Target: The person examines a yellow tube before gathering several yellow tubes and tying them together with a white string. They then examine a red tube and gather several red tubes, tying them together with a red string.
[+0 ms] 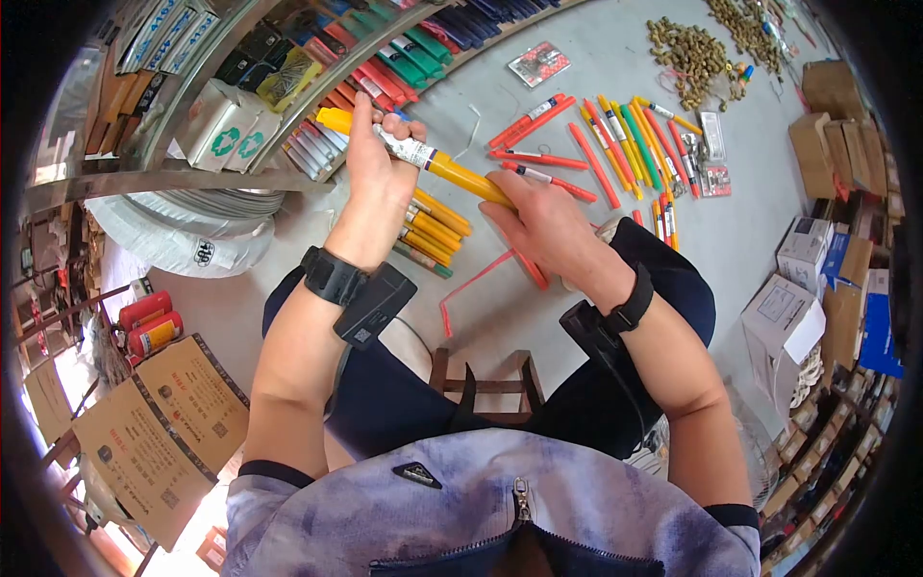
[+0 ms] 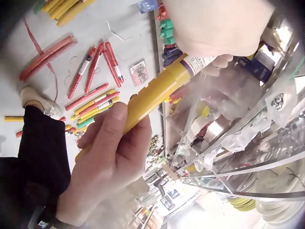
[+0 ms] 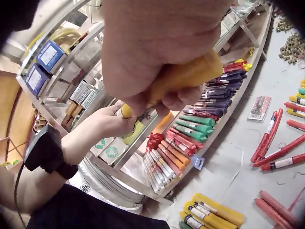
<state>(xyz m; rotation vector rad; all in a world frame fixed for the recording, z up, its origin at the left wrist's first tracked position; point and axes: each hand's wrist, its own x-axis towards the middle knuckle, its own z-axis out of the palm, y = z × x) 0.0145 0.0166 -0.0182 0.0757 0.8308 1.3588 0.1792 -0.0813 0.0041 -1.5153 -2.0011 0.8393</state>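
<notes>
In both hands, aslant above the pale grey floor [image 1: 615, 58]: one long, yellow, cylindrical roll with a white printed label [image 1: 466, 181]. At the labelled section: grip of the left hand [image 1: 377, 163], with curled fingers. At the plain yellow end: grip of the right hand [image 1: 553, 229], thumb included. On the floor below: bundled yellow rolls [image 1: 437, 226]. Farther out: slim red rolls [image 1: 594, 165]. Near the left hand: grey metal-framed shelf [image 1: 115, 189].

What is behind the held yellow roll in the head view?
Around the held yellow roll, grey floor and more yellow rolls show; what the roll, left hand and right hand cover cannot be seen.
</notes>
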